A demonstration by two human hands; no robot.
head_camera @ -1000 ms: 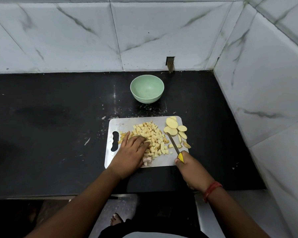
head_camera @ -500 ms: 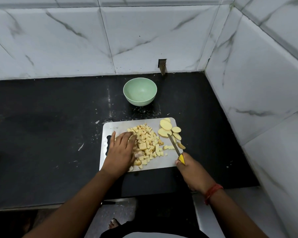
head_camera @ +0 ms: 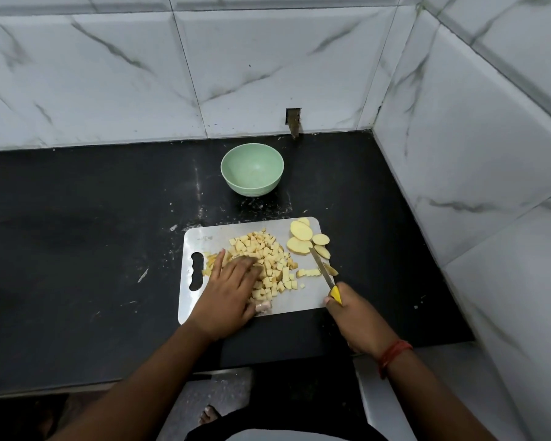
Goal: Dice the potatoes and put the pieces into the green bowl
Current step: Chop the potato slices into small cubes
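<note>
A pile of diced potato [head_camera: 269, 259] lies on a steel cutting board [head_camera: 303, 299] on the black counter. Several potato slices [head_camera: 301, 231] sit at the board's far right corner, and a short row of cut pieces [head_camera: 308, 273] lies beside the blade. My left hand [head_camera: 226, 294] rests flat on the near left side of the pile, fingers spread. My right hand [head_camera: 355, 316] grips the yellow handle of a knife [head_camera: 322, 271], blade tip pointing at the slices. The green bowl [head_camera: 252, 169] stands empty beyond the board.
White marble-patterned tile walls close off the back and the right side. A small hole in the back wall [head_camera: 293, 122] sits behind the bowl. Crumbs and scraps dot the black counter [head_camera: 93, 233] around the board. The counter's front edge runs just below my wrists.
My left hand slid leftward and nearer over the diced pile, gathering pieces. The knife and right hand stayed about where they were. The camera tilted slightly.
</note>
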